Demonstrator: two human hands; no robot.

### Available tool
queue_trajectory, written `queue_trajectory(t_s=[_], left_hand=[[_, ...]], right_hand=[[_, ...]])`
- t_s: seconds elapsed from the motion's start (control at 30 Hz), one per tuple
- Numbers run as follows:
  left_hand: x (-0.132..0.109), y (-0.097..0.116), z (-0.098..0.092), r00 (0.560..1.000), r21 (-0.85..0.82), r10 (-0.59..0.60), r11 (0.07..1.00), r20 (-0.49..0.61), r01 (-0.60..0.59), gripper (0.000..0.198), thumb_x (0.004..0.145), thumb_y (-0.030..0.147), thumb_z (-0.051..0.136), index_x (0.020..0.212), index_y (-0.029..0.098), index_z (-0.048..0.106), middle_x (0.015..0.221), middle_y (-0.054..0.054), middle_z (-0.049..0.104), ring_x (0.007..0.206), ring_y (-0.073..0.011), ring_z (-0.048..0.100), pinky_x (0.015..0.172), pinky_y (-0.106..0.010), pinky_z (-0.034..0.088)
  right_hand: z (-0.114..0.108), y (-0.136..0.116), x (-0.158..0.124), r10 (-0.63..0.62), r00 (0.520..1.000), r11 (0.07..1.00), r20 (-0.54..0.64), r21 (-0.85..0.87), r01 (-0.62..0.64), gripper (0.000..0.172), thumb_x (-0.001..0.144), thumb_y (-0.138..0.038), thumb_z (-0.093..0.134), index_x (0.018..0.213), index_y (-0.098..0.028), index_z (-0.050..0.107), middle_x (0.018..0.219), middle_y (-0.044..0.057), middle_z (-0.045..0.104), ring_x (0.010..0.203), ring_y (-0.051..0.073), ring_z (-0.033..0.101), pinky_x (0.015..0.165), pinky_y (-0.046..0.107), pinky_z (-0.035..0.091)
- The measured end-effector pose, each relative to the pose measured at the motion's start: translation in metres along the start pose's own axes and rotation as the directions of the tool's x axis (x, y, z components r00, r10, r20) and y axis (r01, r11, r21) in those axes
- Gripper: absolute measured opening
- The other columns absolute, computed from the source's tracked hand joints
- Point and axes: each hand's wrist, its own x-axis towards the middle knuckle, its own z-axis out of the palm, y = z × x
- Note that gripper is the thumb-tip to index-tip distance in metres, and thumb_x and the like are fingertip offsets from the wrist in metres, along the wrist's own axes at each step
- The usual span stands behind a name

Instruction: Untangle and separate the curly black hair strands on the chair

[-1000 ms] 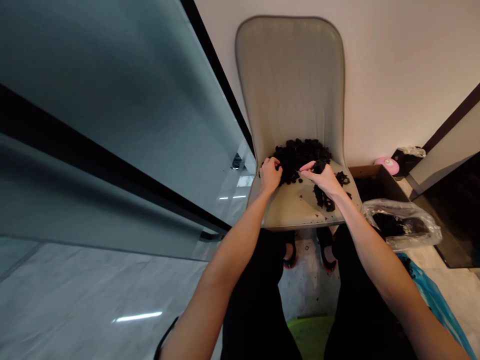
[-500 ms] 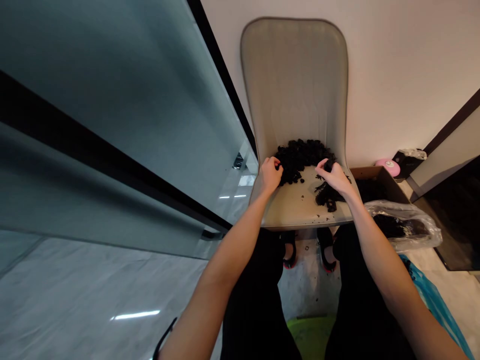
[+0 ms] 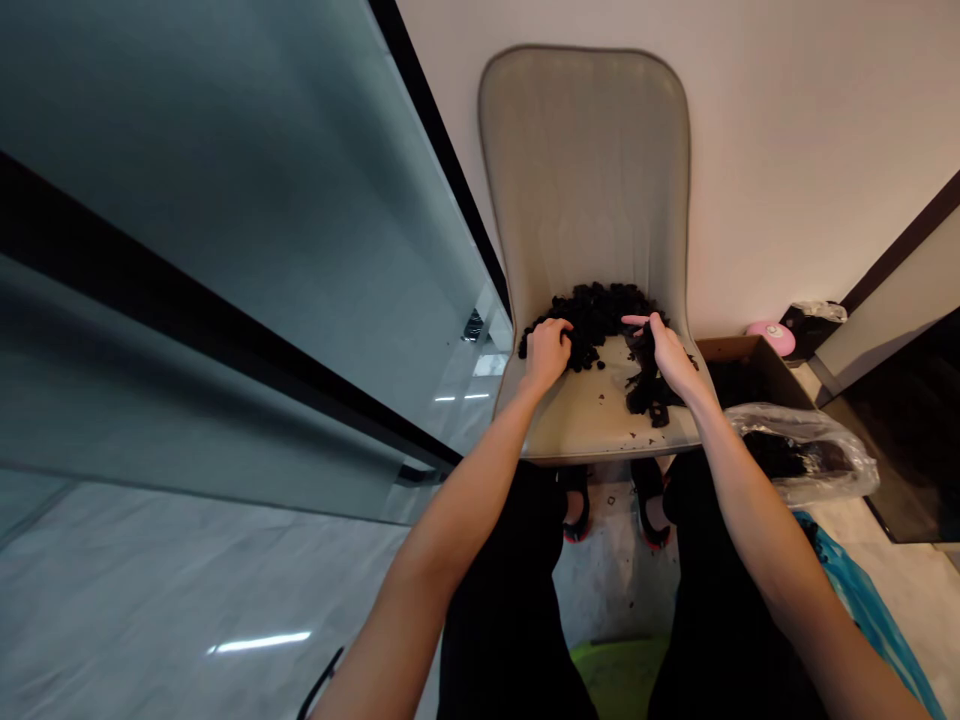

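A pile of small black pieces [image 3: 600, 310] lies at the back of the seat of a grey-beige chair [image 3: 585, 150]. My left hand [image 3: 549, 350] is at the pile's left side, its fingers curled down among the pieces; whatever they grip is hidden. To the right, my right hand [image 3: 671, 355] hovers over a second, looser heap of black scraps [image 3: 645, 395], with a finger stretched out to the left and the fingers apart. Dark bits show just under that hand. The exact kind of the black pieces is too dark to tell.
Right of the chair stand a cardboard box [image 3: 780, 375] with black material, a clear plastic bag [image 3: 855, 465] and a blue bag [image 3: 862, 590]. A pink round object [image 3: 772, 337] sits by the wall. Left is a glass partition [image 3: 300, 250]. A green stool or tub [image 3: 619, 675] is below me.
My right hand has opened; the black piece that was between its fingers no longer shows there. My left hand has turned and curled further over the pile, and some pieces now show to its left.
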Motion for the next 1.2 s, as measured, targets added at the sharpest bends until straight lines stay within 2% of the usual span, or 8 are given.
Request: queue_trajectory(t_s=[0.1,0.17,0.4,0.53,0.67,0.83,1.03,1.2], left_hand=[[-0.008,0.034,-0.006,0.998,-0.313,-0.043,0.949,-0.041,0.028,0.015,0.087,0.015,0.060,0.087,0.020,0.075,0.092,-0.007,0.073,0.087,-0.0198,0.065,0.088,-0.031,0.048],[-0.017,0.059,-0.009,0.998,-0.493,-0.041,0.868,0.051,0.061,0.019,0.092,0.024,0.058,0.086,0.019,0.075,0.085,-0.006,0.073,0.078,-0.0172,0.065,0.077,-0.027,0.048],[-0.046,0.109,-0.012,0.935,-0.659,0.140,0.743,0.327,0.119,0.016,0.082,0.030,0.073,0.091,0.016,0.074,0.084,-0.004,0.071,0.069,-0.0131,0.061,0.068,-0.026,0.047],[-0.049,0.110,-0.013,0.916,-0.610,0.197,0.790,0.348,0.062,0.026,0.079,0.032,0.076,0.097,0.015,0.072,0.089,-0.005,0.071,0.076,-0.0145,0.062,0.072,-0.028,0.048],[-0.049,0.108,-0.016,0.906,-0.427,0.256,0.899,0.336,-0.095,0.043,0.072,0.029,0.083,0.111,0.014,0.070,0.092,-0.004,0.072,0.070,-0.0137,0.058,0.069,-0.027,0.046],[-0.047,0.101,-0.010,0.963,-0.285,0.204,0.947,0.174,-0.149,0.016,0.085,0.027,0.070,0.093,0.014,0.071,0.070,0.000,0.063,0.063,-0.0136,0.052,0.062,-0.026,0.039],[-0.045,0.092,-0.014,0.979,-0.284,0.196,0.943,0.051,-0.174,0.018,0.082,0.033,0.073,0.082,0.016,0.069,0.064,0.003,0.059,0.060,-0.0115,0.049,0.060,-0.024,0.036],[-0.042,0.084,-0.017,0.981,-0.420,0.133,0.905,0.139,-0.063,0.023,0.076,0.035,0.075,0.087,0.017,0.066,0.069,0.002,0.064,0.060,-0.0126,0.059,0.058,-0.023,0.043]], right_hand=[[0.002,-0.001,0.000,-0.001,1.000,1.000,0.017,0.011,0.000,0.065,0.097,-0.073,0.030,0.107,-0.027,0.076,0.100,0.005,0.068,0.101,0.021,0.060,0.095,0.034,0.047],[0.004,-0.002,0.001,-0.011,0.999,1.000,0.031,0.017,0.010,0.067,0.098,-0.072,0.029,0.108,-0.027,0.077,0.099,0.005,0.068,0.102,0.021,0.060,0.099,0.035,0.045],[0.014,0.002,0.004,-0.031,0.996,0.995,0.079,0.096,0.023,0.076,0.097,-0.076,0.025,0.125,-0.025,0.073,0.092,0.004,0.065,0.094,0.020,0.060,0.095,0.034,0.048],[0.016,0.007,0.006,-0.009,0.997,0.994,0.076,0.109,0.001,0.079,0.097,-0.076,0.022,0.134,-0.023,0.069,0.091,0.005,0.066,0.089,0.019,0.061,0.095,0.036,0.050],[0.016,0.006,0.004,0.001,0.998,0.995,0.058,0.099,-0.006,0.079,0.099,-0.074,0.021,0.139,-0.023,0.066,0.107,0.007,0.073,0.107,0.023,0.064,0.109,0.040,0.044],[0.013,0.002,0.004,-0.024,0.992,0.997,0.121,0.081,0.014,0.080,0.096,-0.078,0.024,0.129,-0.024,0.072,0.119,0.007,0.075,0.125,0.025,0.060,0.116,0.039,0.038],[0.011,0.008,0.003,0.070,0.975,0.987,0.209,-0.155,-0.037,0.069,0.092,-0.076,0.043,0.072,-0.016,0.072,0.069,0.008,0.070,0.073,0.021,0.065,0.076,0.033,0.050],[0.011,0.008,0.000,-0.045,0.970,0.964,0.239,-0.245,0.105,0.056,0.093,-0.064,0.051,0.063,-0.017,0.063,0.059,0.001,0.060,0.057,0.014,0.050,0.059,0.027,0.037]])
